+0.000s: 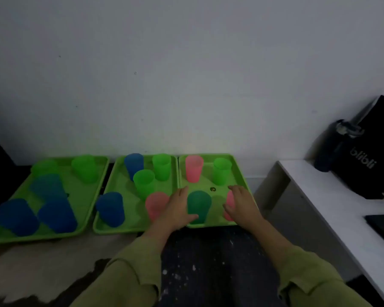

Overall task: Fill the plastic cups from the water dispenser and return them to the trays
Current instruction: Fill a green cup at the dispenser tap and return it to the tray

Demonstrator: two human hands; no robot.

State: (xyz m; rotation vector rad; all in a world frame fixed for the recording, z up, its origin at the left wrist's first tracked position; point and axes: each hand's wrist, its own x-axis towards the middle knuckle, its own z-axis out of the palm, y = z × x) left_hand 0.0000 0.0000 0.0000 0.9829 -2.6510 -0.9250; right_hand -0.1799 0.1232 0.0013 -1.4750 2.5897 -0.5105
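Your left hand [177, 208] wraps the dark green cup [198, 204] and your right hand [242, 206] curls round the pink cup [230, 199]. Both cups stand at the front of the right tray [207, 173]. The water dispenser is not in view, and it's too blurry to tell whether the cups hold water.

Risks:
- The left hand's back sits just beside a second pink cup [156, 203] on the middle tray [120, 189], so lifting at a slant could knock it over.
- The thin plastic probably flexes, so squeezing hard may slop any water out.
- The right hand hides most of its cup and the grip depth is unclear, so it may slip.
- Lifting two cups at once splits your attention. Raise them straight up and keep clear of the light green cup [222, 171] behind.
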